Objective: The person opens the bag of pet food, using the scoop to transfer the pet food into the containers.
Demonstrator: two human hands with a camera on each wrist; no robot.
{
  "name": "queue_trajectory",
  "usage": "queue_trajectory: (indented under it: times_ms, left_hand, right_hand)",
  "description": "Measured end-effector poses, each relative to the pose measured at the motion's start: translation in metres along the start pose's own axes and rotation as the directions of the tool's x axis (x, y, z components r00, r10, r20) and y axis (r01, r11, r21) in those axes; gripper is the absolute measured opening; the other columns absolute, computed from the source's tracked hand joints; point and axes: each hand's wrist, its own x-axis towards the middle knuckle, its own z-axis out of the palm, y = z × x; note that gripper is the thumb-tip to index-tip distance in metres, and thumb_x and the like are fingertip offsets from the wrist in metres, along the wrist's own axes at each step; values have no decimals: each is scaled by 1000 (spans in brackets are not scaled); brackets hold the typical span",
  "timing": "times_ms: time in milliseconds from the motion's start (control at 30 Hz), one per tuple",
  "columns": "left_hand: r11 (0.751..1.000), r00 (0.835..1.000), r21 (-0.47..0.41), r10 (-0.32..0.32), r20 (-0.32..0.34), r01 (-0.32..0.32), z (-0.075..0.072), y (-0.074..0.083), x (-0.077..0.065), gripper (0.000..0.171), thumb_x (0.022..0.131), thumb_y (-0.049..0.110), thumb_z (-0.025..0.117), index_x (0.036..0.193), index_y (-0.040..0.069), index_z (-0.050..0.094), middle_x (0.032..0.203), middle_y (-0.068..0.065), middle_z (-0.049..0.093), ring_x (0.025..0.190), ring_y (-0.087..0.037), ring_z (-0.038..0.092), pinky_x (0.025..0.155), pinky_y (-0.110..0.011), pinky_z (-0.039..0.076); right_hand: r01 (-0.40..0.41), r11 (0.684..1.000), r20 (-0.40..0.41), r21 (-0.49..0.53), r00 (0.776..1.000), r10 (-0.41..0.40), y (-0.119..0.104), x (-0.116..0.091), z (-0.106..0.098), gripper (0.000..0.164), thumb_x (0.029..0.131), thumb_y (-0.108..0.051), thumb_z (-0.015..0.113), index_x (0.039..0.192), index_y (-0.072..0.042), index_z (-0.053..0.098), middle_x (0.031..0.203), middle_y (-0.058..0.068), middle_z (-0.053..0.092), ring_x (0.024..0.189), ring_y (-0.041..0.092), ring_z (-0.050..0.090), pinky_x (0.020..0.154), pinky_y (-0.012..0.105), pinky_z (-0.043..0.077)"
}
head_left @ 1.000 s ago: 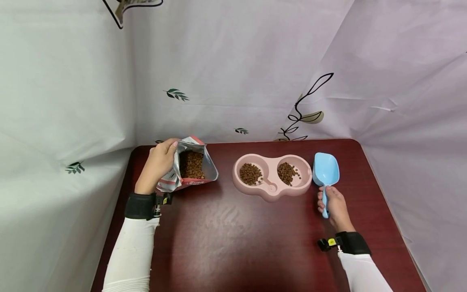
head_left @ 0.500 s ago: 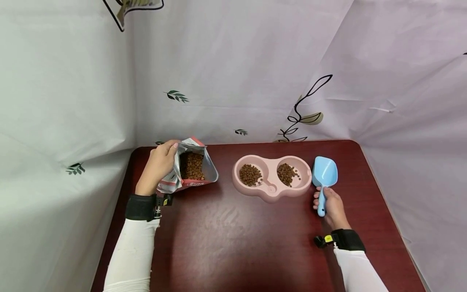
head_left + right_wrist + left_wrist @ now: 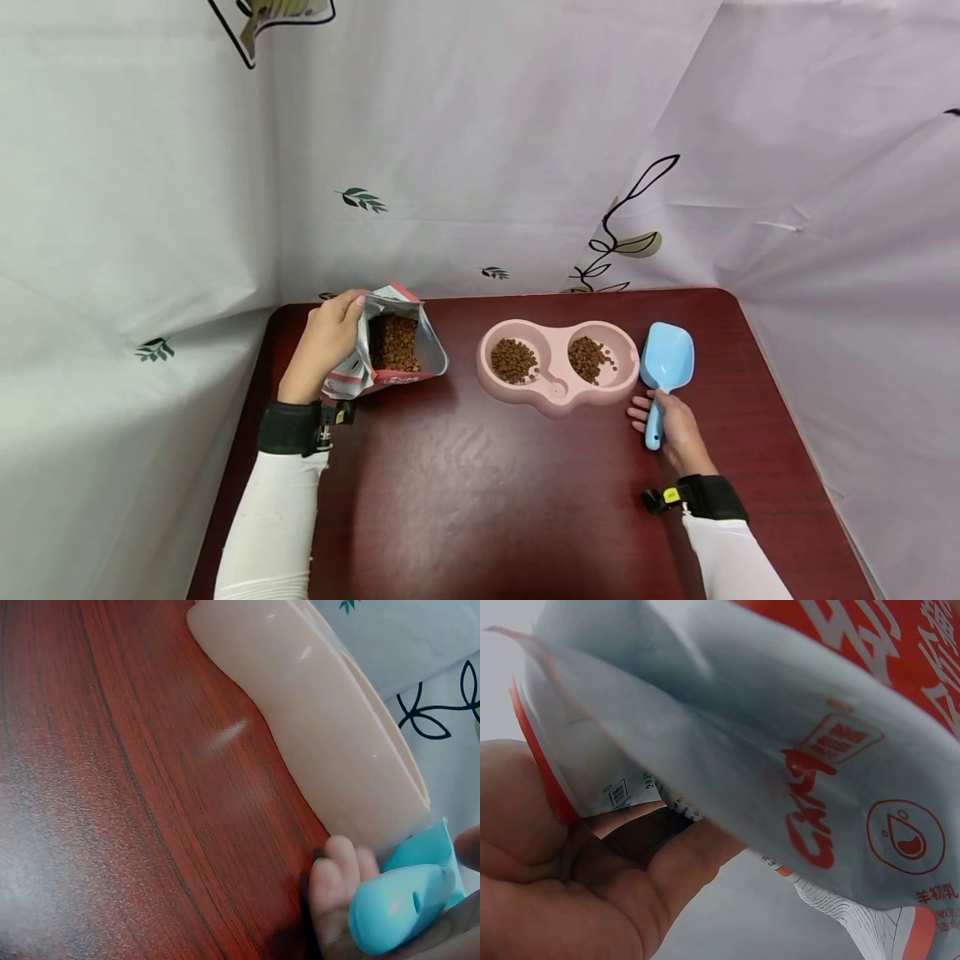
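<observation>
At the back left, an open bag of kibble, silver inside and red and white outside, leans with its mouth towards me. My left hand pinches its left rim; the bag's printed side fills much of the left wrist view. An empty light blue scoop lies right of the pink double bowl, its handle towards me. My right hand lies around the handle with fingers loosened. In the right wrist view the fingertips stick out past the handle, and the thumb stands apart from it.
Brown kibble lies in both hollows of the bowl. Everything stands on a dark red wooden table with rounded back corners. A pale cloth with leaf prints hangs behind and at both sides.
The scoop has come down slightly nearer to me, its handle swinging left. My right fingers have loosened and straightened from their grip on it. My left hand and the bag look unchanged.
</observation>
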Motion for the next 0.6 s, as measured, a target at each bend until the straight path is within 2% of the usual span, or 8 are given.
queue_trajectory:
  times_ms: [100,167,233,333,433,500,600]
  left_hand:
    - [1000,1000,-3,-5,1,5,1,0,-1,52,114,37,30,149,6,53,140,-25,60,116,-38,59,94,-57,44]
    - [1000,1000,-4,-6,-2,6,2,0,-1,52,115,36,30,149,6,53,144,-24,58,118,-38,58,94,-57,44]
    - [1000,1000,-2,-4,-7,4,2,-1,-1,51,115,36,30,149,6,54,144,-24,58,117,-38,59,94,-56,44]
    - [1000,1000,1,0,-12,0,3,-1,-1,51,115,36,31,149,6,54,142,-24,60,110,-36,58,90,-54,42]
    - [1000,1000,3,1,-13,-1,4,-1,-2,51,115,36,31,149,7,54,143,-23,59,113,-35,58,91,-54,43]
    - [1000,1000,0,-1,-12,1,4,-1,-2,51,115,36,31,149,7,54,144,-23,58,114,-36,58,91,-54,43]
    - [1000,1000,1,-2,-9,2,4,0,-1,50,115,36,31,148,8,55,144,-23,58,114,-35,58,92,-55,43]
  right_hand:
    - [1,998,-42,-64,999,-4,-2,-4,4,58,114,-30,27,156,8,18,107,-8,66,92,-1,68,85,22,57]
    - [3,993,-63,-116,998,-10,-4,-7,6,62,114,-31,26,159,10,12,121,0,61,96,-4,63,86,18,52]
    - [9,986,-77,-164,997,-21,-5,-11,8,64,114,-31,25,159,11,11,133,10,52,102,-2,58,89,19,46]
    - [9,984,-63,-180,998,-21,-7,-15,7,65,114,-32,22,160,12,7,148,22,35,122,13,49,102,24,38]
    - [3,991,-50,-137,999,-10,-8,-19,4,67,113,-31,19,161,11,1,157,29,23,143,30,32,120,37,29]
    - [-4,993,-44,-114,999,-1,-10,-23,2,67,113,-31,19,161,10,-3,164,31,12,151,34,23,125,42,23]
    - [-13,989,-40,-145,999,7,-13,-28,-3,68,113,-33,19,161,8,-6,169,28,0,157,38,9,128,51,13]
